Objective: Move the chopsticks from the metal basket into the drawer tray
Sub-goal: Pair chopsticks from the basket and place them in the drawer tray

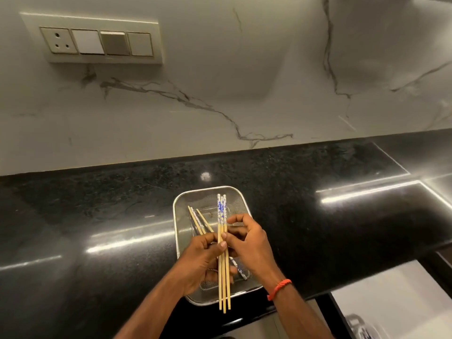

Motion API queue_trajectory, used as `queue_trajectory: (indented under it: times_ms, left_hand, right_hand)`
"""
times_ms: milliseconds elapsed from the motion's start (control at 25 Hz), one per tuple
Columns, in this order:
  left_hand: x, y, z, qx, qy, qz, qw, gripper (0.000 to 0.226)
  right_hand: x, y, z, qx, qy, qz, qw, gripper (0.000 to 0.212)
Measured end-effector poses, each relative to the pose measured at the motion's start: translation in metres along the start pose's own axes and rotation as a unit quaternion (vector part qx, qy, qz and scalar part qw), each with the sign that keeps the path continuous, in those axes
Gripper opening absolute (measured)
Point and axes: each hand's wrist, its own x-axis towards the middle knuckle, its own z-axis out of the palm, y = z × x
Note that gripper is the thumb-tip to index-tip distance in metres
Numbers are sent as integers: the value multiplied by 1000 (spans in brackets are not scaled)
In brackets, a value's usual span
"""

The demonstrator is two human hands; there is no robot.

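Two bare forearms enter from the bottom edge; the right wrist carries an orange-red thread band (279, 288). The left hand (199, 261) is clenched around a bundle of three chopsticks (223, 243), thumb pressed across the bamboo shafts. The right hand (249, 241) pinches the same bundle from the other side, fingertips closed on the shafts just above the left thumb. The bundle stands nearly upright in the view: blue-and-white patterned ends point away from the person, plain tips extend down past the near rim of the metal basket (179, 204).

The mesh basket sits on the black polished counter (97, 216), directly under both hands. Further chopsticks remain inside it: several (198, 220) lie angled just beyond the left hand's fingers, and one patterned end (241, 270) shows beneath the right hand.

Beyond the hands, a marble-veined backsplash carries a switch plate (96, 40). The drawer tray cannot be identified.
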Motion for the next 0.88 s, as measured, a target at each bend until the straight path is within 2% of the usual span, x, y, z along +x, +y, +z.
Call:
queue_trajectory:
  times_ms: [160, 320, 640, 880]
  left_hand:
    - [8, -7, 18, 22, -20, 10, 999, 20]
    - [12, -18, 40, 39, -56, 3, 998, 21]
    - [18, -39, 83, 86, -123, -23, 988, 18]
    - [15, -55, 117, 153, -148, -28, 977, 14]
  right_hand:
    - [-11, 9, -22, 104, 12, 54, 993, 43]
    - [-25, 19, -44, 165, 22, 86, 982, 31]
    - [-60, 30, -84, 166, 115, 101, 974, 21]
    - [-99, 42, -111, 186, 131, 100, 969, 22]
